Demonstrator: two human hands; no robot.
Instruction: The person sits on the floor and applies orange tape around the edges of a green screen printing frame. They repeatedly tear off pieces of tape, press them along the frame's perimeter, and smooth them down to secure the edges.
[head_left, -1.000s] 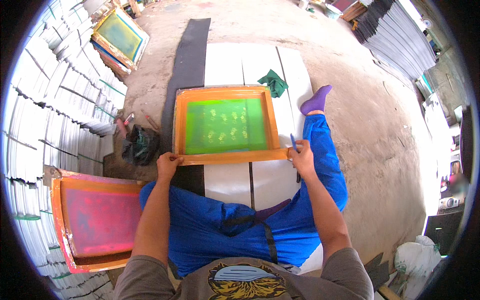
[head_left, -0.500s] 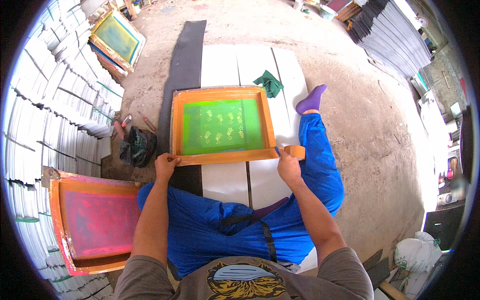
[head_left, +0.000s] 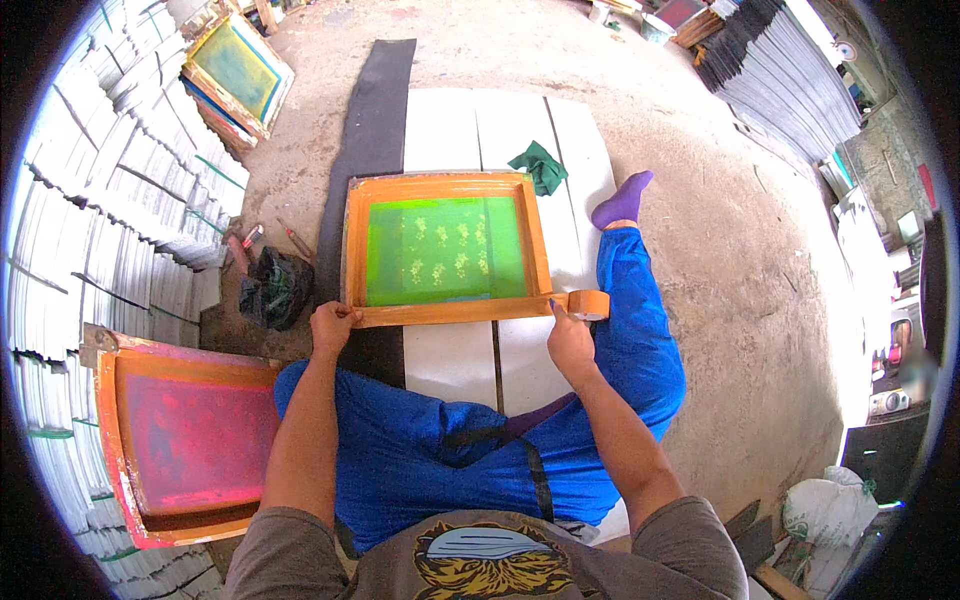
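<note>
A wooden-framed printing screen [head_left: 538, 240] lies on white boards in front of me. Its green mesh [head_left: 385, 220] carries pale flower shapes. Along the frame's near side runs a strip of brown adhesive tape [head_left: 455, 311]. At the near left corner, my left hand [head_left: 335, 326] is closed, its fingertips pinching the strip's end against the wood. My right hand [head_left: 568, 340] is closed too, thumb and finger pressed on the strip at the near right corner. The tape roll [head_left: 590, 305] stands just right of that hand, still joined to the strip, beside my blue-trousered leg.
A red-pink screen [head_left: 200, 430] leans at my left, near a black plastic bag [head_left: 275, 290]. Dark green cloth [head_left: 540, 168] lies beyond the frame's far right corner. White stacks [head_left: 60, 230] line the left side. A long black strip [head_left: 370, 120] runs away beside the white boards [head_left: 440, 130].
My right hand has shifted slightly left and down along the frame's corner, leaving the tape roll to its right with tape visible between. My left hand stays at the left corner.
</note>
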